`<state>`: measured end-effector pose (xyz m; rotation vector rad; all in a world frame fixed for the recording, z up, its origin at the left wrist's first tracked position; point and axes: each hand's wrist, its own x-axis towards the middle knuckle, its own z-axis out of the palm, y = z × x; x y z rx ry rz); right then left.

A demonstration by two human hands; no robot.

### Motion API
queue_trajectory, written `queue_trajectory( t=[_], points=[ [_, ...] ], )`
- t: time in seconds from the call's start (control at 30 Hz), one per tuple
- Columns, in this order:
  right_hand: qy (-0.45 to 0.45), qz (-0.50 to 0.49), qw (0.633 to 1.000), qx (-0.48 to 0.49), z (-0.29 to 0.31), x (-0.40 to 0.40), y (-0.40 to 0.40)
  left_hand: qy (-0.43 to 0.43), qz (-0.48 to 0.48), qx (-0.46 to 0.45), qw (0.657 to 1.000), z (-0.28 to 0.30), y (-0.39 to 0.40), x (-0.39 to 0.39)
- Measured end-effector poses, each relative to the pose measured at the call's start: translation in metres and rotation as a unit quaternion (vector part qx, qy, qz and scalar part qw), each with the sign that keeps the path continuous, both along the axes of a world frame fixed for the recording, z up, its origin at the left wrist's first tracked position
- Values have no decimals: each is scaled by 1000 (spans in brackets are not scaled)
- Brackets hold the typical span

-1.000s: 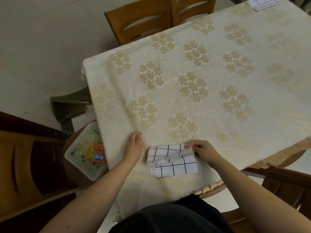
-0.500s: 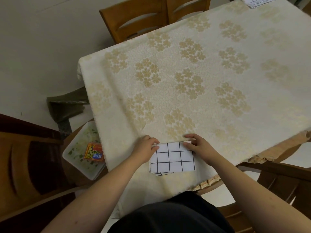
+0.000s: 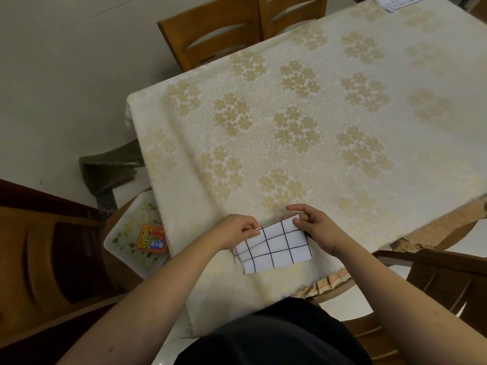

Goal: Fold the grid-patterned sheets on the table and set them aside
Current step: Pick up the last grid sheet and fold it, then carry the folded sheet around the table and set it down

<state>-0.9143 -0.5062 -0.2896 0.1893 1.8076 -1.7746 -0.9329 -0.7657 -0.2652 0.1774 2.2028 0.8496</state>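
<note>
A folded white sheet with a black grid [image 3: 276, 245] lies near the front edge of the table [image 3: 303, 122], which wears a cream cloth with gold flowers. My left hand [image 3: 238, 231] pinches the sheet's upper left corner. My right hand [image 3: 315, 227] pinches its upper right corner, and that far edge is lifted a little off the cloth. Another layer of grid sheet pokes out under the lower left side. More grid sheets [image 3: 395, 1] lie at the table's far right corner, cut off by the frame.
Two wooden chairs [image 3: 224, 35] stand at the far side. A white tray [image 3: 134, 238] holding an orange packet [image 3: 152, 239] sits on a stool to the left. A dark wooden chair [image 3: 39, 259] is at the left and another at the lower right [image 3: 434, 280].
The loose, crumpled sheet was flattened into a neat folded rectangle. Both hands have since moved onto its far corners, pinched them and raised that edge, turning the sheet slightly.
</note>
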Motion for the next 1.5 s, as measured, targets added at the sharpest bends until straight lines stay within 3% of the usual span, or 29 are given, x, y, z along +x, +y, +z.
queue_trajectory(
  t=[0.17, 0.23, 0.33, 0.47, 0.53, 0.6, 0.73, 0.87, 1.0, 1.1, 1.33, 1.5],
  points=[
    [-65, 22, 998, -11, 2, 7, -9, 17, 3, -1, 1000, 10, -13, 7],
    [-73, 73, 994, 19, 3, 13, -15, 7, 39, 23, 999, 13, -25, 10],
    [-63, 71, 995, 42, 11, 21, -26, -43, 151, 94, 983, 21, -40, 16],
    [-40, 14, 999, 16, 23, 34, -47, -181, 346, 260, 883, 22, -60, 35],
    [-30, -18, 999, 17, 34, 45, -60, -207, 396, 325, 833, 17, -67, 53],
    [-3, -34, 999, 31, 41, 56, -71, -196, 427, 359, 806, 14, -69, 73],
    [12, -100, 994, 45, 45, 86, -93, -118, 438, 310, 835, 8, -70, 109],
    [65, -114, 980, 152, 54, 123, -118, -60, 474, 310, 822, 10, -78, 133],
    [86, -165, 958, 220, 57, 165, -131, -21, 444, 321, 836, 14, -80, 150],
    [89, -211, 944, 240, 62, 196, -125, -28, 382, 312, 870, 18, -75, 159],
    [52, -373, 908, 183, 85, 279, -78, -15, 148, 270, 951, 39, -17, 186],
    [20, -456, 875, 161, 90, 334, -51, -68, 72, 268, 958, 50, 32, 213]
  ],
)
